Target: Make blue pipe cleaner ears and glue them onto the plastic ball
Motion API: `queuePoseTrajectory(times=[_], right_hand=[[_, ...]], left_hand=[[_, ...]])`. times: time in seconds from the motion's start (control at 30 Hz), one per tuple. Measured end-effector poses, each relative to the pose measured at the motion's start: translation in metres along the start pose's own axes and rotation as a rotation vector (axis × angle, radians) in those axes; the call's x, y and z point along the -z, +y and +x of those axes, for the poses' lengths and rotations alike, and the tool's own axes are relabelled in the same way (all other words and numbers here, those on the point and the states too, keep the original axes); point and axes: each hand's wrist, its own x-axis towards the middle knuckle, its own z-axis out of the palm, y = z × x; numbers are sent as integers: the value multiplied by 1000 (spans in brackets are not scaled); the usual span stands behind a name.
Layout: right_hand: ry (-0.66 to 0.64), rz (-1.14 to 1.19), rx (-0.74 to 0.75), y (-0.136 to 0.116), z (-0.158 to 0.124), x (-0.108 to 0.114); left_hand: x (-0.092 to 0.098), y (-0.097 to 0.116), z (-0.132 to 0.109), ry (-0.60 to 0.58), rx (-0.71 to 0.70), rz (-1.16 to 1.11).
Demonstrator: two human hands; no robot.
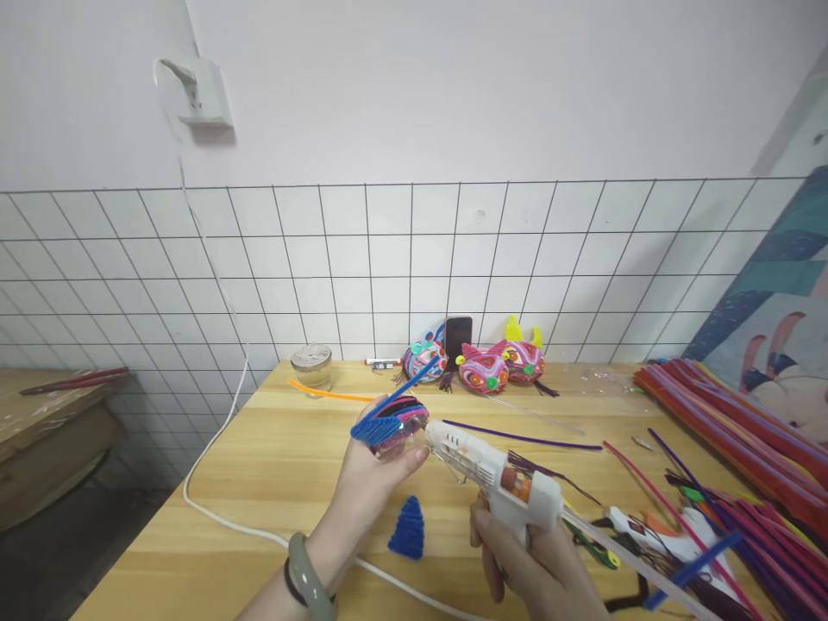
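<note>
While the left hand (381, 473) supports the rounded craft piece of clear plastic and striped fuzzy strips (406, 409), the right hand (534, 565) operates from the opposite side with the white plastic hot glue gun (467, 450). Left grip: fingers wrapped behind the craft piece, thumb pressed along its near lower side. Right grip: fingers closed around the handle; whether the trigger is squeezed cannot be told.

Position of the craft piece: raised above the light wooden tabletop (259, 470), left of the glue gun. Its visible cover has pink, black and blue bands, with a ribbed blue fuzzy patch (377, 430) at the left end. A straight blue fuzzy stem (414, 379) slants up and right from this end. The nozzle points at the right end of the piece; contact cannot be confirmed. A long translucent glue stick (630, 559) projects from the rear of the gun.

Flat on the tabletop, between the 2 hands, lies 1 ribbed blue fuzzy triangle (407, 530). Along the tiled wall (388, 259) sit 3 multicoloured rounded fuzzy figures (484, 369), with a black upright smartphone (459, 338) behind them. A lidded clear glass jar (311, 373) stands to their left.
</note>
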Motion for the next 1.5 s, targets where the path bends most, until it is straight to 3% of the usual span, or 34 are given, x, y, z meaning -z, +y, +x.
queuePoseTrajectory(times=[0.17,1.07,1.5], right_hand=[[-57,-46,12,-1,-1,-2],[78,66,-75,3,3,1],[53,122,-84,0,6,2]], left_hand=[[-1,0,1,-2,-21,-8],[2,-1,1,-46,-42,-36],[2,-3,3,-27,3,-101]])
